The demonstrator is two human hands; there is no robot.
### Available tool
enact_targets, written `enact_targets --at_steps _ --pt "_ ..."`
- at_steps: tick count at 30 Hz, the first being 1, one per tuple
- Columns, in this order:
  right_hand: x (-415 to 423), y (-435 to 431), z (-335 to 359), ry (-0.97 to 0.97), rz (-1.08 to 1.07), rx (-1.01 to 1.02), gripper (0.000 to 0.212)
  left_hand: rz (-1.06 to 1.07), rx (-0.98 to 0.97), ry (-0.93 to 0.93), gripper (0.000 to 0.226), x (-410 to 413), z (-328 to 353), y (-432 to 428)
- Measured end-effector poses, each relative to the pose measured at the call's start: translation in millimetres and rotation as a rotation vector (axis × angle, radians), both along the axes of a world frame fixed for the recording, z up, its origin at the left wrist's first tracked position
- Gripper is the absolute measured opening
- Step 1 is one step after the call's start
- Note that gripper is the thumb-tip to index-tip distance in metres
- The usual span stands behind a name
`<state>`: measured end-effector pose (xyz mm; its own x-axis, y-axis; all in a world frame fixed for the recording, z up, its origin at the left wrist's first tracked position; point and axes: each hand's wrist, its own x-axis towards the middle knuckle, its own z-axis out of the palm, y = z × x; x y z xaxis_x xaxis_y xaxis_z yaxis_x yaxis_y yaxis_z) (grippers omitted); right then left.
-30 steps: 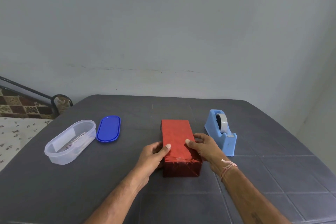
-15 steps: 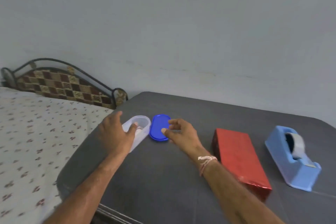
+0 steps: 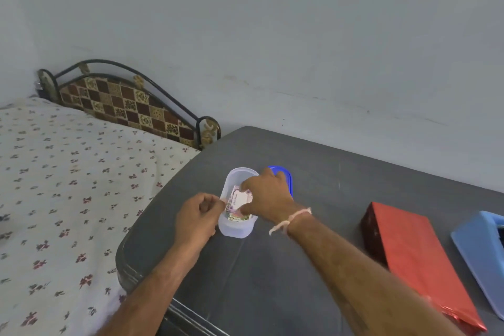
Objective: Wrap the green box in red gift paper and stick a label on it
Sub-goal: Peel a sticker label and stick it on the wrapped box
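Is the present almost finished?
Nearly! The box is already wrapped in red. Right now the right hand pinches a label in the tub, which the left hand holds by its rim. Left to do: stick the label on the box, since none shows on it yet.

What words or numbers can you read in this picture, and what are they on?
Label card, pinched by the right hand at the plastic container: a faint line of writing, too blurred to read.
Cards beneath it in the container: print too small to read.
Red wrapped box, tape dispenser, blue lid: no text shows.
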<state>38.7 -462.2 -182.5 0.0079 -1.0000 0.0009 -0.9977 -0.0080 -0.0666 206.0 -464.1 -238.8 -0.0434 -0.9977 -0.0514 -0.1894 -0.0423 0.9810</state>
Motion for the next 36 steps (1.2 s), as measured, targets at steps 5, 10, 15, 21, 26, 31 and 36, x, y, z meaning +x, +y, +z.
enact_targets --at_steps 5,10,15,21,26,31,36 --pt "10.8 -38.9 -5.4 0.295 0.072 0.103 0.043 -0.061 0.045 0.091 0.014 2.3 -2.8 4.1" --pt "15.3 -46.7 -18.1 0.182 0.056 0.065 0.049 -0.06 0.039 0.118 0.017 0.9 -6.2 3.0" --pt "10.8 -44.5 -20.0 -0.047 0.003 0.01 0.054 -0.059 0.02 0.113 0.015 1.4 -9.3 2.9" --pt "5.2 -38.0 -21.3 -0.192 -0.058 -0.053 0.047 -0.06 0.028 0.087 0.014 2.8 -11.7 2.2" --pt "1.0 -35.1 -15.5 -0.22 -0.063 -0.005 0.049 -0.059 0.035 0.08 0.016 1.6 -10.4 1.7" --pt "3.4 -34.0 -13.3 -0.243 -0.095 -0.04 0.019 -0.051 0.048 0.081 0.017 1.0 -10.7 0.5" --pt "0.2 -30.8 -11.8 -0.259 -0.127 -0.07 0.012 -0.046 0.047 0.06 0.015 0.0 -11.6 -1.0"
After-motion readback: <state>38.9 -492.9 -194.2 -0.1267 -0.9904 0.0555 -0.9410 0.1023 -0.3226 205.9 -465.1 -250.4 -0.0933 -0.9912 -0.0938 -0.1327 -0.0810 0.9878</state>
